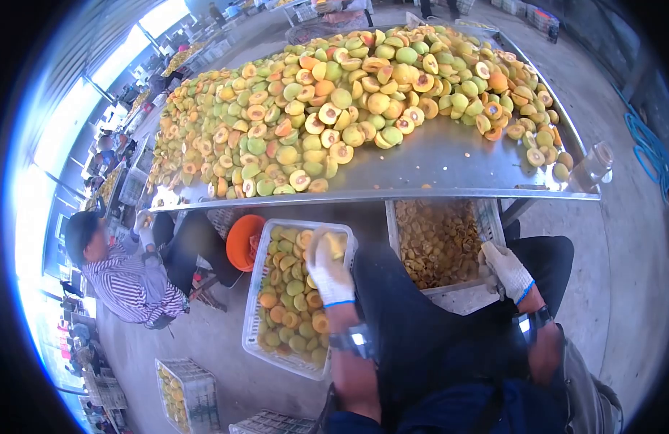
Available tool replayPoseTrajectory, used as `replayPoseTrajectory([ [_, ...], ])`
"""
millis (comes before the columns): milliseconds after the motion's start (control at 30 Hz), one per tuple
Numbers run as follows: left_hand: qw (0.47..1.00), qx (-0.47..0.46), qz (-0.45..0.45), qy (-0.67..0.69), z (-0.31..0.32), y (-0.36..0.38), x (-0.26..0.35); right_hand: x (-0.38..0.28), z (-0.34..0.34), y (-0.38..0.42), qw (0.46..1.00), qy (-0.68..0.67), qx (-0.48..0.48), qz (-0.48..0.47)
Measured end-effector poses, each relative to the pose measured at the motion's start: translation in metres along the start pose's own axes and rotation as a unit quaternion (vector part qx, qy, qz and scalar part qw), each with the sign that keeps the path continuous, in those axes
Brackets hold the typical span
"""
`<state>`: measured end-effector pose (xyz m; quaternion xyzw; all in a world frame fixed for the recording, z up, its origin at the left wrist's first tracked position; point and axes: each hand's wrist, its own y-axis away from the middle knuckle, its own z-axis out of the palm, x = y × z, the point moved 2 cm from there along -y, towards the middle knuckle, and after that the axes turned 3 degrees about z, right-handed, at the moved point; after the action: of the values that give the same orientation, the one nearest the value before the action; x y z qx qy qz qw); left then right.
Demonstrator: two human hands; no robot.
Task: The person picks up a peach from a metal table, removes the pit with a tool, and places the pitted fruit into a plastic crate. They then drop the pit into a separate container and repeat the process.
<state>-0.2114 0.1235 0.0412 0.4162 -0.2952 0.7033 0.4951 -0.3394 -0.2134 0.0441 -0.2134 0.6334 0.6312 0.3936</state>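
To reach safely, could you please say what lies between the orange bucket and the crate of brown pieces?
The head view shows a white plastic crate of yellowish fruit halves, the left gloved hand over it, and a dark trouser leg.

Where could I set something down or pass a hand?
The table looks mostly bare between its near rim and the fruit halves, left of the clear jar. Floor shows between the white crate and lower-left crate. Fruit crowds the table's far side and left end.
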Motion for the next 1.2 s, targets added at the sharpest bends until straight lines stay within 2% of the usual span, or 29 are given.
replayPoseTrajectory([
  [33,0.994,0.018,0.028,-0.106,-0.04,-0.023,-0.025,0.002,-0.001,-0.002,1.0,0.004,0.007,-0.02],
  [67,0.994,0.018,0.026,-0.106,-0.058,-0.031,-0.033,0.002,0.0,-0.001,1.0,0.004,0.008,-0.018],
  [133,0.953,0.042,0.031,-0.297,-0.084,-0.042,-0.043,0.001,0.004,0.0,0.997,0.069,0.039,-0.017],
  [167,0.954,0.043,0.03,-0.295,-0.097,-0.048,-0.056,0.001,0.006,-0.001,0.997,0.071,0.04,-0.017],
  [233,0.833,-0.03,0.138,-0.534,-0.12,-0.059,-0.085,0.004,0.012,-0.002,0.995,0.09,0.037,0.012],
  [267,0.834,-0.03,0.135,-0.534,-0.134,-0.062,-0.103,0.005,0.014,-0.002,0.995,0.092,0.038,0.013],
  [333,0.755,-0.075,0.119,-0.64,-0.16,-0.065,-0.142,0.006,0.018,-0.004,0.995,0.088,0.031,0.015],
  [367,0.769,-0.051,0.183,-0.61,-0.156,-0.062,-0.141,0.004,0.02,-0.005,0.995,0.089,0.035,0.014],
  [400,0.771,-0.055,0.182,-0.608,-0.155,-0.063,-0.141,0.002,0.021,-0.004,0.995,0.092,0.039,0.02],
  [467,0.724,-0.016,0.152,-0.673,-0.153,-0.051,-0.126,0.001,0.023,-0.001,0.994,0.098,0.046,0.031],
  [500,0.713,-0.022,0.193,-0.673,-0.149,-0.046,-0.119,0.0,0.024,-0.002,0.994,0.099,0.047,0.028],
  [533,0.714,-0.019,0.19,-0.673,-0.15,-0.046,-0.118,-0.001,0.027,-0.003,0.994,0.101,0.045,0.024],
  [600,0.697,-0.084,0.225,-0.675,-0.154,-0.047,-0.122,-0.004,0.033,-0.005,0.991,0.122,0.043,0.03],
  [733,0.706,-0.1,0.194,-0.674,-0.159,-0.046,-0.142,-0.005,0.042,-0.011,0.987,0.156,0.026,0.037],
  [833,0.7,-0.131,0.156,-0.684,-0.161,-0.061,-0.127,-0.011,0.053,-0.009,0.988,0.145,0.034,0.05],
  [900,0.638,-0.164,0.069,-0.749,-0.157,-0.071,-0.109,-0.013,0.057,-0.008,0.99,0.135,0.029,0.035],
  [933,0.739,-0.055,0.131,-0.658,-0.155,-0.066,-0.091,-0.013,0.057,-0.007,0.991,0.125,0.029,0.024],
  [1000,0.78,0.107,0.193,-0.585,-0.133,-0.052,-0.048,-0.016,0.06,0.001,0.993,0.102,0.054,-0.004],
  [1067,0.803,0.153,0.202,-0.54,-0.111,-0.023,0.0,-0.018,0.062,0.01,0.993,0.088,0.071,-0.031],
  [1133,0.804,0.185,0.228,-0.517,-0.09,0.016,0.044,-0.021,0.063,0.017,0.991,0.046,0.104,-0.07],
  [1200,0.835,0.218,0.187,-0.468,-0.086,0.053,0.07,-0.023,0.06,0.025,0.989,0.035,0.09,-0.11],
])
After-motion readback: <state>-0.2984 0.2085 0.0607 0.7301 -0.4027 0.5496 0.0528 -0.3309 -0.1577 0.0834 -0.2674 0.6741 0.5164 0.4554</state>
